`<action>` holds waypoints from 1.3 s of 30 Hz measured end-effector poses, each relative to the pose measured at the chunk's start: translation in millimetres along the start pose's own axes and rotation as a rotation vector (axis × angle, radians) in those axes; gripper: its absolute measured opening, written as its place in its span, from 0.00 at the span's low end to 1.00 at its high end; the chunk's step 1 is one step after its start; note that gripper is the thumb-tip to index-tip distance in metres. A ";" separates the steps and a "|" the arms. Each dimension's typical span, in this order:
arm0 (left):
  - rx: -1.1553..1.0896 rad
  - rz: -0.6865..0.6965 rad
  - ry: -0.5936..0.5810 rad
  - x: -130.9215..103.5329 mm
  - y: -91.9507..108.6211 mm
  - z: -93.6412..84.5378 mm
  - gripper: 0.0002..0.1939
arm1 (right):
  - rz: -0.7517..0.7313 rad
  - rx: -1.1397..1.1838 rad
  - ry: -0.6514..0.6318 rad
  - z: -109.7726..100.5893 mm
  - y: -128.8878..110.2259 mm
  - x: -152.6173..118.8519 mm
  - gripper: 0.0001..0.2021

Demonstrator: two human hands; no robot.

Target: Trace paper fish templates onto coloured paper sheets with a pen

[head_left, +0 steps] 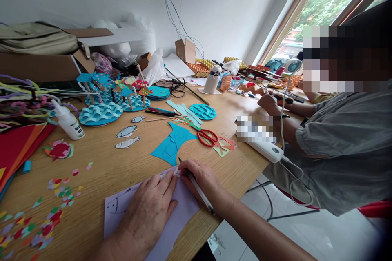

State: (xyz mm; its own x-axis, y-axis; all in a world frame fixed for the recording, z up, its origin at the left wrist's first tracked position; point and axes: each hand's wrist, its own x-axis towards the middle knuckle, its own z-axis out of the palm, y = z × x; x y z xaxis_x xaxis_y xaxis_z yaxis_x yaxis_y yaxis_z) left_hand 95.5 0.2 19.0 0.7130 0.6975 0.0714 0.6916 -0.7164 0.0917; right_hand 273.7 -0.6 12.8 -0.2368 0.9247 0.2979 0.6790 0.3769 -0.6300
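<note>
A sheet of purple paper (186,208) lies at the table's front edge, with a fish outline (114,206) drawn near its left side. My left hand (150,202) rests on the sheet, fingers stretched flat. Under its fingertips shows a bit of white paper cutout (177,172), mostly covered. My right hand (200,179) grips a pen (197,191) with a clear barrel, which slants down to the right; its fingers touch the sheet beside the cutout. Just beyond lies blue paper (167,147) with fish drawn on it. Red-handled scissors (207,137) are close by.
White and grey fish cutouts (127,131), a glue bottle (69,120) and colored paper scraps (61,191) lie to the left. Wavy blue paper crafts (101,113) stand behind. At right, a white power strip (266,149) sits near another person's arm (289,130).
</note>
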 end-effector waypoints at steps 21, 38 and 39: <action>0.096 -0.006 0.029 1.2 0.3 5.4 0.21 | 0.217 0.223 0.111 -11.5 -5.8 5.7 0.07; 0.103 0.005 0.043 0.8 -0.9 7.8 0.21 | 0.240 0.180 0.132 -3.4 -3.4 10.9 0.07; 0.106 0.005 0.038 1.1 -0.9 6.9 0.21 | 0.240 0.176 0.130 -3.3 -3.5 11.0 0.07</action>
State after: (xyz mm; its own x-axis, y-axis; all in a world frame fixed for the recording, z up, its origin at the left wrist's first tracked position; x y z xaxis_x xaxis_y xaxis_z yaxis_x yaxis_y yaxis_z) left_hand 96.4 1.5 12.1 0.7129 0.6927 0.1096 0.6979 -0.7160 -0.0145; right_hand 271.0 8.1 20.6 0.0136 0.9781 0.2079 0.5716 0.1630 -0.8042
